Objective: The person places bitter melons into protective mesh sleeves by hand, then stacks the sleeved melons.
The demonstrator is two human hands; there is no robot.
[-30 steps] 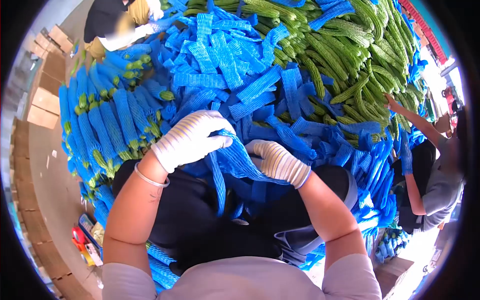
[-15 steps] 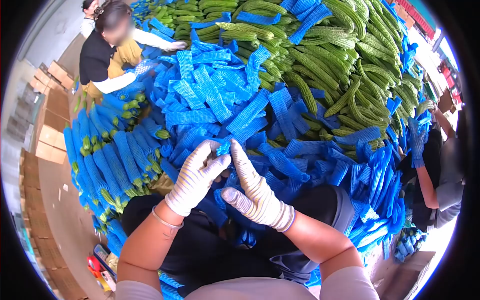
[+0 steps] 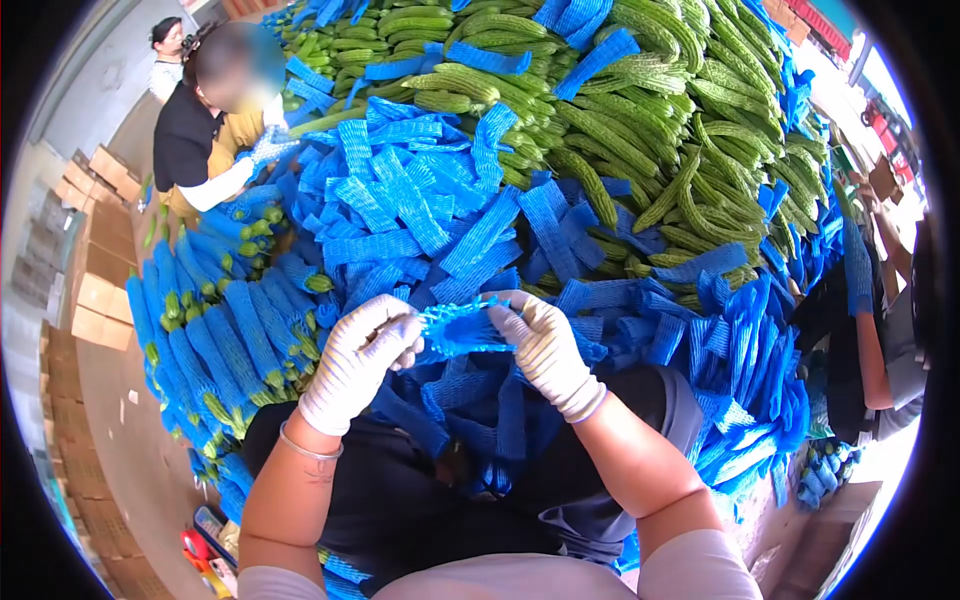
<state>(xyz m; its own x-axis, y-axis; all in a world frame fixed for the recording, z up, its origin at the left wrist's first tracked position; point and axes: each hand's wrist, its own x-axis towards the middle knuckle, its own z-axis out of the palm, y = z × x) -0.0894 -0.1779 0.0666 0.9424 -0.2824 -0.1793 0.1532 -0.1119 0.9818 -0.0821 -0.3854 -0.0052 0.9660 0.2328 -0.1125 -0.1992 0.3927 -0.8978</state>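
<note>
Between my hands a blue foam net sleeve (image 3: 464,330) is stretched sideways, its mouth pulled wide. My left hand (image 3: 362,350), in a pale striped glove, pinches its left edge. On the other edge, my right hand (image 3: 545,345) grips with thumb and fingers, in a matching glove. Under and beyond both hands lies a heap of loose blue net sleeves (image 3: 410,200). Green ridged gourds (image 3: 640,130) are piled behind that heap. To the left, sleeved gourds (image 3: 240,320) lie in rows with their green ends showing.
A co-worker (image 3: 200,140) in a dark top stands at the far left, holding a gourd. Another person (image 3: 880,330) is at the right edge. Cardboard boxes (image 3: 105,250) stand along the left wall. A red tape roll (image 3: 194,543) lies low on the left.
My hands have moved apart, and the small bunched sleeve between them is now spread open. The co-worker's hand has drawn back from the pile with a gourd.
</note>
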